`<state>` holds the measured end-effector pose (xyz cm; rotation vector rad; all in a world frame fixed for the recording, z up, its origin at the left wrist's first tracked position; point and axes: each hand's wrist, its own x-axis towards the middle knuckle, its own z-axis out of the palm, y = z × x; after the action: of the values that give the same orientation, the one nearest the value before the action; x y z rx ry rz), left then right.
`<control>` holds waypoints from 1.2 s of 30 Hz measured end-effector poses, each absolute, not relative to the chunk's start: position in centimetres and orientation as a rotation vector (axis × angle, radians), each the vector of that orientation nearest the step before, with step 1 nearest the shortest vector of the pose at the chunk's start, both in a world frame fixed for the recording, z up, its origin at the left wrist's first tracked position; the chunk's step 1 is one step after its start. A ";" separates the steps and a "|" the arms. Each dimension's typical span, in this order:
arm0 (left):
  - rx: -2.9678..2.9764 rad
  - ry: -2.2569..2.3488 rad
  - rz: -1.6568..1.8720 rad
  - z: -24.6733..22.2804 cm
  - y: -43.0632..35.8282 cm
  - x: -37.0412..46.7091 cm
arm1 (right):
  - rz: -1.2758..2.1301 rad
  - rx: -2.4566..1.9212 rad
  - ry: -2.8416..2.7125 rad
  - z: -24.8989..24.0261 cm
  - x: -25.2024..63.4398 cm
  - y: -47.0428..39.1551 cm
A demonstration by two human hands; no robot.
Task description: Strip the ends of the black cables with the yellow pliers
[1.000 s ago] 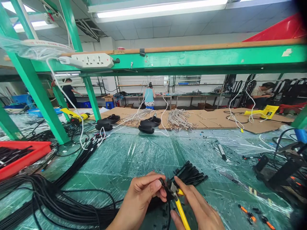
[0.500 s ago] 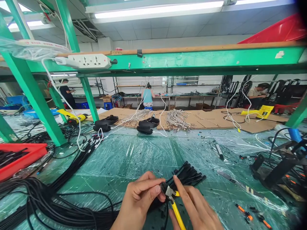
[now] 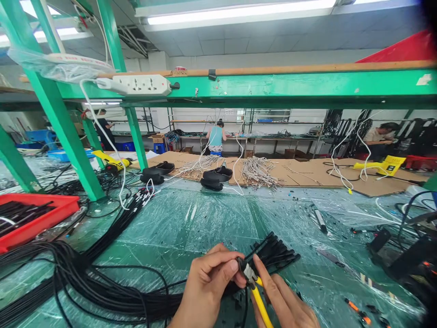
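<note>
In the head view my left hand [image 3: 208, 284] pinches the end of a black cable between thumb and forefinger; the fingers hide most of that end. Yellow-handled cutting pliers [image 3: 260, 304] are in my right hand [image 3: 282, 298], their metal jaws right at the held cable end. My right forefinger stretches along the pliers. Just behind the hands, a fan of black cable ends [image 3: 278, 253] lies on the table. The long bundle of black cables [image 3: 112, 296] runs from the left toward my left hand.
A red tray [image 3: 64, 214] of black parts stands at the left. A green frame [image 3: 290, 84] with a power strip [image 3: 141, 85] crosses above. Farther back are cardboard [image 3: 303, 175] with pale wires and black bands. A dark fixture [image 3: 392, 255] stands right; several people sit or stand beyond.
The whole view has shifted slightly, so the scene sits farther right. Both hands keep nearly the same hold, with the pliers still at the cable end.
</note>
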<state>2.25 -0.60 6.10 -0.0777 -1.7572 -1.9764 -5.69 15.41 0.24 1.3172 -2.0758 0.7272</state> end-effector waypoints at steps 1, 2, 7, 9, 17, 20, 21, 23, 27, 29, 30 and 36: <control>-0.057 -1.707 -2.045 6.0 -0.5 2.1 | 0.796 1.320 -2.070 0.0 -5.6 15.3; -0.041 -1.662 -2.113 5.9 -0.4 1.9 | 0.879 1.313 -2.059 -0.2 -5.5 15.1; 0.029 -1.545 -2.300 5.3 -0.6 1.5 | 1.600 1.074 -2.166 -0.3 -5.0 14.4; 0.034 -1.532 -2.319 5.2 -0.9 1.5 | 1.797 1.014 -2.242 0.0 -5.2 14.7; 0.068 -1.619 -2.257 5.7 -1.4 1.6 | 0.969 1.261 -2.171 0.5 -6.4 15.9; 0.075 -1.652 -2.210 6.0 -1.1 1.8 | 0.770 1.251 -2.134 0.9 -6.2 15.9; 0.070 -1.655 -2.197 6.1 -1.0 1.8 | 0.731 1.247 -2.134 1.1 -6.1 15.9; 0.050 -1.655 -2.183 6.0 -0.9 1.9 | 0.683 1.262 -2.141 1.4 -6.0 15.9; -0.013 -1.682 -2.133 5.5 -0.9 1.9 | 0.634 1.298 -2.112 1.3 -6.1 15.8; -0.050 -1.736 -2.090 5.4 -1.1 1.9 | 0.624 1.283 -2.083 1.2 -6.1 15.8; -0.068 -1.768 -2.061 5.4 -1.1 1.9 | 0.616 1.271 -2.073 1.1 -6.1 15.7; -0.119 -1.933 -1.872 5.7 -1.4 2.2 | 0.542 1.232 -2.063 1.0 -6.1 15.8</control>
<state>2.15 -1.42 5.71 -0.1187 -1.9332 -1.8716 -6.09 15.83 1.01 1.2323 -2.0628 0.5417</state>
